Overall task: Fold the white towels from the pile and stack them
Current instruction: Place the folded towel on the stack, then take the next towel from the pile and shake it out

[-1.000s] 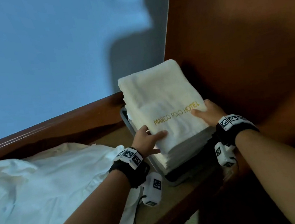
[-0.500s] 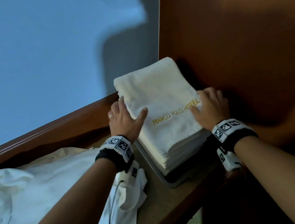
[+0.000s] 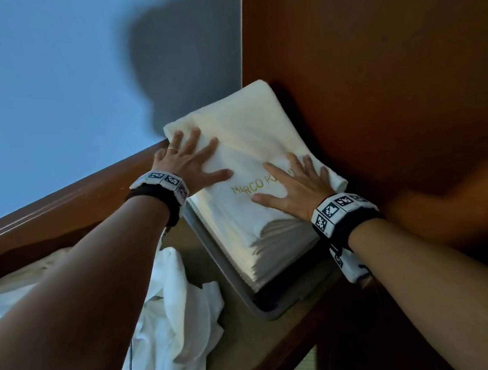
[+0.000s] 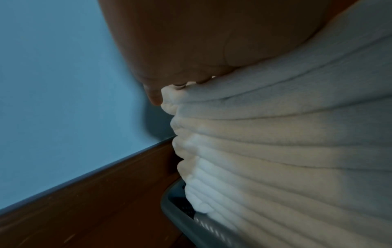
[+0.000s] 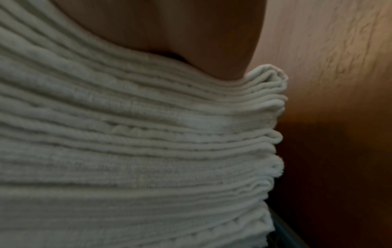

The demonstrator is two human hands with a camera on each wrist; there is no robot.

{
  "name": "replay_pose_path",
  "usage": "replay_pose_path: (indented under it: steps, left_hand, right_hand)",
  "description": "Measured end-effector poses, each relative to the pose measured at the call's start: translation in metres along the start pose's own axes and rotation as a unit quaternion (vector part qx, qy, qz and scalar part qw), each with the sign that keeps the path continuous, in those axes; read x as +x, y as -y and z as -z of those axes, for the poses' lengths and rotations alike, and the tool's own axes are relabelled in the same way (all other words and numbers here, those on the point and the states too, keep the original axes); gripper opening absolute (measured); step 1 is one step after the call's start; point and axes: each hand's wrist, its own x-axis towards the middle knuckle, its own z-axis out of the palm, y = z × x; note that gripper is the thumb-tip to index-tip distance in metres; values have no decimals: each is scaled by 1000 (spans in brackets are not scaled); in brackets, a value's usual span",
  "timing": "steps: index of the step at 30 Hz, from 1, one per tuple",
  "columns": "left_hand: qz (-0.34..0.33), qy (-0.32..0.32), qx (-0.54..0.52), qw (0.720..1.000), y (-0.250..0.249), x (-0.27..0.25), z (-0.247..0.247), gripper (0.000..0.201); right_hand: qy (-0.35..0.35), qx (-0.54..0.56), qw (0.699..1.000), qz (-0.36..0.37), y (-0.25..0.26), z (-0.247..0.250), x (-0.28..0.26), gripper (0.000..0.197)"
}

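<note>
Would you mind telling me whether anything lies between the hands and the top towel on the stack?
Nothing visible does. The left hand and right hand both lie flat, fingers spread, directly on the top towel, which already sits on the stack in the tray.

gold stitching on the top towel (image 3: 250,141) — "marco po", rest hidden.
</note>
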Motion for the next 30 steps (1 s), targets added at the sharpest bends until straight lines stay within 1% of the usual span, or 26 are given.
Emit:
replay_pose_path:
  steps: [4,6,8,10,12,14,16,19,21,23,25,26,28,30]
  left_hand:
    - [1,10,-10,1000,3,-2,3,99]
    - [-1,15,-13,1000,3,-3,7,97]
    - [6,16,-23,1000,2,-7,9,94]
    - [13,15,-34,999,2,-14,10,92]
    - [12,22,-50,998,1,-23,9,90]
    - [8,22,-63,998,0,-36,11,88]
    - [4,19,-70,997,2,-55,15,84]
    - [-8,20,-105,994,13,-91,14,77]
    - [-18,37,-110,993,29,-125,11,65]
    - [-22,54,-97,994,51,-167,7,55]
    - [-17,53,-90,994,81,-212,4,52]
    - [-11,48,-87,995,99,-235,2,51]
    - [17,42,-88,995,139,-282,-3,49]
    - [56,36,-97,993,179,-327,-12,46]
  right_hand:
    - [17,-20,1000,-2,4,6,0,108]
    - [11,-40,999,-2,9,16,-4,104]
    - [-9,-62,998,19,18,22,-15,100]
    - [4,-60,997,39,27,17,-29,98]
    - [23,-56,998,32,30,7,-45,100]
    - [11,-62,998,13,28,1,-58,100]
    - [-1,-61,998,-8,28,4,-69,96]
    - [-19,-42,998,-35,36,5,-86,85]
    - [-52,-8,998,-44,49,4,-106,74]
    - [-132,43,990,-26,67,-3,-127,55]
    - [-222,84,971,-3,92,-16,-144,39]
    - [-247,103,963,1,109,-23,-153,33]
    - [-258,128,958,7,149,-38,-171,24]
    - [-231,147,961,31,190,-54,-185,19]
